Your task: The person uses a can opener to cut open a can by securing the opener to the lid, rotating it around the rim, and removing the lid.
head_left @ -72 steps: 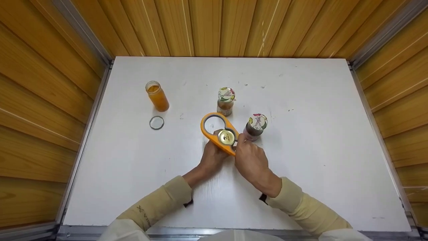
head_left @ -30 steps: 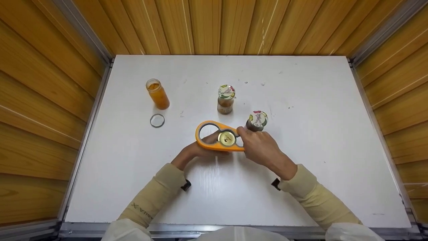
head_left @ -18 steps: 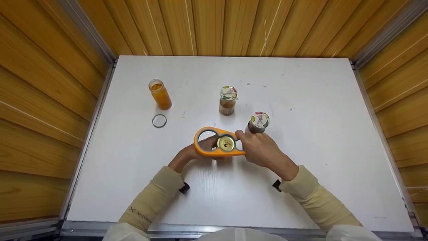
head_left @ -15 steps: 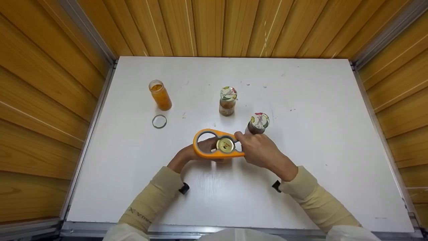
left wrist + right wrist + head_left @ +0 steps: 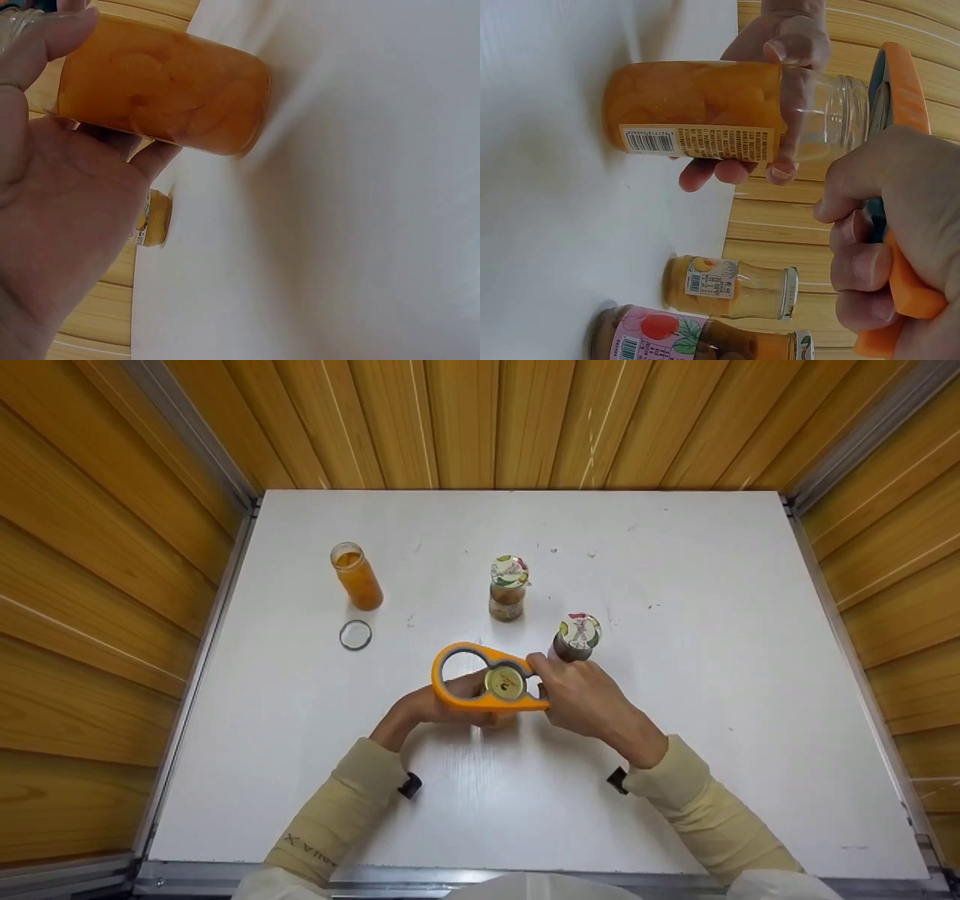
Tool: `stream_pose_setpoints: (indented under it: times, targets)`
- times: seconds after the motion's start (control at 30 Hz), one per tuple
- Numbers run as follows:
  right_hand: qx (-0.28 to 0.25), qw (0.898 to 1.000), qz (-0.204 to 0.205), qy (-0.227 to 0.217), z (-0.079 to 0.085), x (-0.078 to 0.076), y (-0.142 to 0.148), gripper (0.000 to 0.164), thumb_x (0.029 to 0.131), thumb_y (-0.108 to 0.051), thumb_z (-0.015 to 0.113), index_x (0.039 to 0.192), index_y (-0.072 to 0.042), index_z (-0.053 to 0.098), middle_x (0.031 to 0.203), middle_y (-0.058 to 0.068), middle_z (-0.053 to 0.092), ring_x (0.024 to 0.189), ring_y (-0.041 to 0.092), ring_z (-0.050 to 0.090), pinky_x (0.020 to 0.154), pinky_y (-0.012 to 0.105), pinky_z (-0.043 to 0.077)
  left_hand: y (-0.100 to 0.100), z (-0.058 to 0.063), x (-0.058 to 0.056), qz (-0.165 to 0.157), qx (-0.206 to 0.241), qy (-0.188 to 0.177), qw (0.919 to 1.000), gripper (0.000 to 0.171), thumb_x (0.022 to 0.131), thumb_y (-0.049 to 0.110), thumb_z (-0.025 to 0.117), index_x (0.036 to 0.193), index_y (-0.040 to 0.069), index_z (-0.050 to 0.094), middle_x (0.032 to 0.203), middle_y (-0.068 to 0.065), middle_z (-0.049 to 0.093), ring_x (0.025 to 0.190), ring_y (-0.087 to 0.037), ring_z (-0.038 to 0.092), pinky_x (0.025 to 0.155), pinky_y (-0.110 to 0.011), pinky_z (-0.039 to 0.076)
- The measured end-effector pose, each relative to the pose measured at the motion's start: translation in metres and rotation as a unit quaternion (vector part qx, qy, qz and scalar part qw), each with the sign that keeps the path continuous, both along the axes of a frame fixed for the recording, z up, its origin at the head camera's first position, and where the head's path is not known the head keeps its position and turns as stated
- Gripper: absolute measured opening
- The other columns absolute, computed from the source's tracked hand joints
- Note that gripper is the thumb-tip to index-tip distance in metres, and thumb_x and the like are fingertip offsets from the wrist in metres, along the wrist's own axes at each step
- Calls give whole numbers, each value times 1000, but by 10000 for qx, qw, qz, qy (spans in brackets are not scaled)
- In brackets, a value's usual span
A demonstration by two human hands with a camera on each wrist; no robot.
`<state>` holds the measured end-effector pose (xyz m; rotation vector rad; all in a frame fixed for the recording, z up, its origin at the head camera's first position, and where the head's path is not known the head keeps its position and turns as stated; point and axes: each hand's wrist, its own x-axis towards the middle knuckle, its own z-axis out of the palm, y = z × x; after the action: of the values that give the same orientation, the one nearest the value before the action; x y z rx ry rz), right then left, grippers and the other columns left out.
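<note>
My left hand (image 5: 442, 705) holds a glass jar of orange fruit pieces (image 5: 694, 94), its fingers wrapped around the jar's upper part. The jar stands upright with its base at the table. An orange jar opener (image 5: 487, 703) with grey-lined holes sits over the jar's mouth. Its smaller hole surrounds a gold lid (image 5: 505, 682). In the right wrist view, the jar's glass threads show just below the lid. My right hand (image 5: 589, 697) grips the opener's right end, fingers curled around it. Whether the lid still touches the rim, I cannot tell.
Two lidded jars stand close by: one of yellowish fruit (image 5: 508, 596) behind the opener, one dark with a pink label (image 5: 574, 645) beyond my right hand. At the left are an uncapped orange jar (image 5: 358, 581) and a loose lid (image 5: 355, 635) on the white table (image 5: 712, 607).
Since the oldest frame, the opener has turned counter-clockwise from a slant to nearly level, and my right hand has swung to the right with it. Over the last half second little has moved.
</note>
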<state>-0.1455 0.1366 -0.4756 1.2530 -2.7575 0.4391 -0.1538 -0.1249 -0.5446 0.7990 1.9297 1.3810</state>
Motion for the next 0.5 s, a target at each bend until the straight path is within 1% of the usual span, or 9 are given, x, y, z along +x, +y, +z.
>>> stream_pose_setpoints:
  times: [0.1, 0.2, 0.27, 0.37, 0.43, 0.5]
  targets:
    - [-187, 9998, -16, 46, 1, 0, 2, 39, 82, 1, 79, 110, -8, 53, 72, 2, 61, 52, 19, 56, 48, 34, 50, -4, -1, 1, 113, 215, -119, 9996, 77, 92, 25, 72, 158, 22, 34, 155, 6, 45, 139, -16, 40, 123, -50, 21]
    - [-328, 9994, -11, 65, 2, 1, 4, 38, 82, 3, 76, 109, -9, 52, 72, 2, 62, 52, 19, 56, 47, 34, 49, -11, -1, 0, 406, 216, -78, 9989, 69, 92, 24, 76, 152, 26, 42, 148, 7, 52, 135, -17, 44, 120, -51, 26]
    - [-356, 9994, -22, 36, 3, 1, 6, 37, 83, 3, 75, 110, -9, 52, 73, 2, 62, 52, 18, 55, 47, 34, 49, -17, -2, -1, 689, 161, -47, 9975, 66, 91, 28, 80, 147, 26, 46, 142, 6, 55, 133, -18, 46, 118, -50, 29]
    - [-326, 9994, -88, -52, 5, 2, 7, 37, 83, 2, 75, 111, -9, 53, 75, 2, 63, 53, 17, 54, 49, 33, 49, -27, -4, -5, 1098, 140, -105, 9938, 68, 89, 33, 82, 148, 26, 47, 139, 4, 57, 128, -20, 49, 116, -48, 34]
    - [-296, 9994, -134, -115, 6, 3, 8, 39, 83, 2, 75, 113, -9, 53, 77, 2, 65, 54, 17, 54, 50, 33, 50, -34, -6, -10, 1404, 229, -162, 9897, 71, 89, 30, 83, 149, 24, 46, 141, 2, 56, 129, -21, 49, 116, -47, 34]
    - [-279, 9993, -174, -149, 7, 3, 9, 41, 82, 2, 77, 114, -9, 53, 80, 3, 66, 55, 17, 55, 52, 33, 52, -42, -6, -16, 1715, 320, -194, 9845, 70, 90, 26, 82, 150, 22, 46, 144, 1, 54, 132, -21, 48, 118, -46, 34]
